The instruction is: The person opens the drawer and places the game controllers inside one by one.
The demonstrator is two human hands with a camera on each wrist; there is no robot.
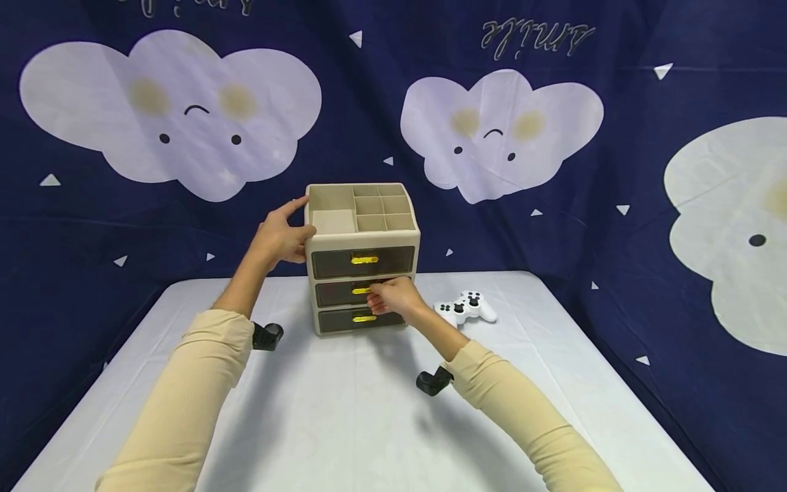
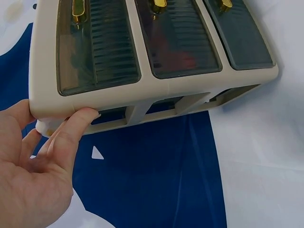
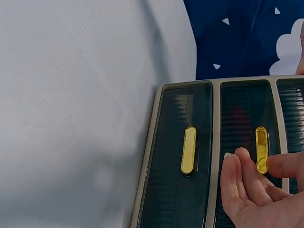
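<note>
A cream desktop drawer organizer (image 1: pixel 363 240) stands upright at the back of the table. It has three dark see-through drawers with gold handles, all pushed in. My left hand (image 1: pixel 279 236) grips its upper left edge, thumb near the front rim and other fingers along the side. At the middle drawer (image 1: pixel 335 294), my right hand (image 1: pixel 393 298) pinches the gold handle (image 3: pixel 261 142) between thumb and fingers. Through that drawer's front a dim reddish shape (image 2: pixel 180 59) shows. Below it, the bottom drawer's handle (image 3: pixel 188 149) is untouched.
A white game controller (image 1: pixel 465 307) lies to the right of the organizer. Open compartments (image 1: pixel 371 205) divide the organizer's top. Behind the white-covered table (image 1: pixel 344 417) hangs a dark blue cloth (image 1: pixel 363 123) with cloud prints.
</note>
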